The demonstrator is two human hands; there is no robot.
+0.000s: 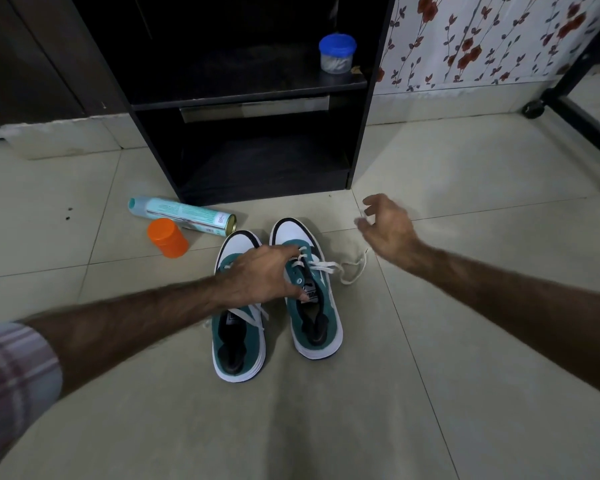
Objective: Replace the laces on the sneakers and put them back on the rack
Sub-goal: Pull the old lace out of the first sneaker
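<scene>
The left hand spans both sneakers on the floor tiles at 6 o'clock from the black rack, fingers and thumb clamped on their laced tongues. The right hand hovers at 2 o'clock of the pair, fingers loosely spread, grasping nothing. The left hand hides most of the left sneaker's white laces.

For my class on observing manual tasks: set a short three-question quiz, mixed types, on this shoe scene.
1. True or false: the right hand grips a sneaker.
2. Which hand rests on the sneakers: A left, B right?
3. Fill in: the spray can lies on the floor beside an ______ cap.

Key: 1 false, it hovers open above the floor. 2 A, the left hand. 3 orange.
</scene>
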